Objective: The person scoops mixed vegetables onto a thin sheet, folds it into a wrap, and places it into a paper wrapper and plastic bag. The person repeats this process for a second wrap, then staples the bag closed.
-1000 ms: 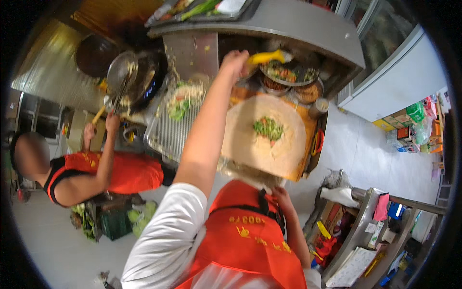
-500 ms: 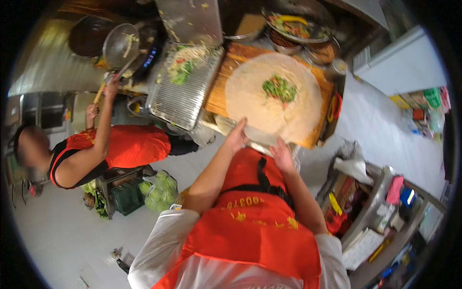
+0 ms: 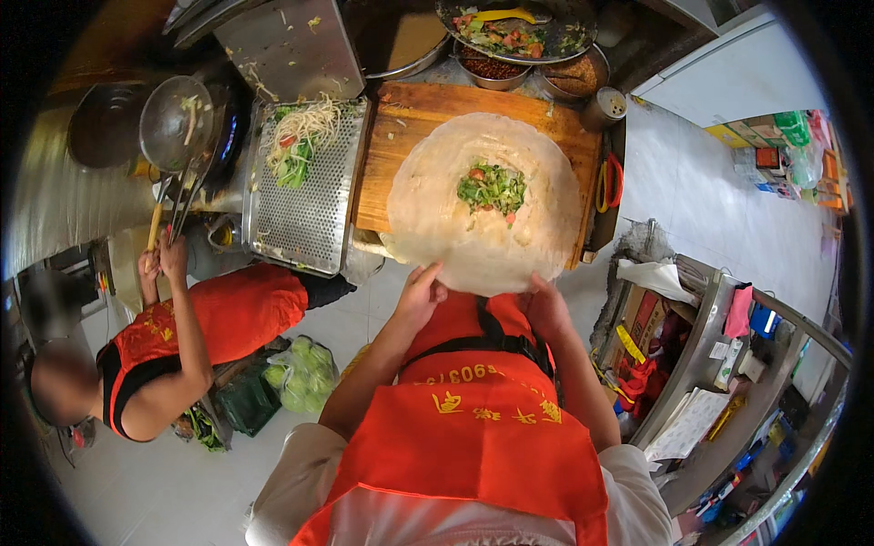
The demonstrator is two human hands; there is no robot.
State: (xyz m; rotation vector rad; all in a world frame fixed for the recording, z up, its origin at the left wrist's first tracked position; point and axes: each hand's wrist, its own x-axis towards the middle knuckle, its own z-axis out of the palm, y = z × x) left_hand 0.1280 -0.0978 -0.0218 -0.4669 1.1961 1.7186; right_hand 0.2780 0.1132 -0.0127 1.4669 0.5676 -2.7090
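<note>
A large, thin round pancake lies on the wooden cutting board, its near edge hanging past the board toward me. Chopped greens with red bits form a filling near its middle. My left hand is closed on the near left part of that edge, thumb and fingers pinched together. At the near right part, my right hand pinches the same edge; its fingers are partly hidden. The edge sags slightly between both hands.
Left of the board is a perforated metal tray holding noodles and greens. Behind stand a pan of cooked vegetables, spice bowls and a shaker. A co-worker handles a wok strainer at far left. Red-handled scissors hang right.
My hands have drawn the pancake's near edge closer to me and now grip it. The view has shifted, and the co-worker's strainer has moved over the wok.
</note>
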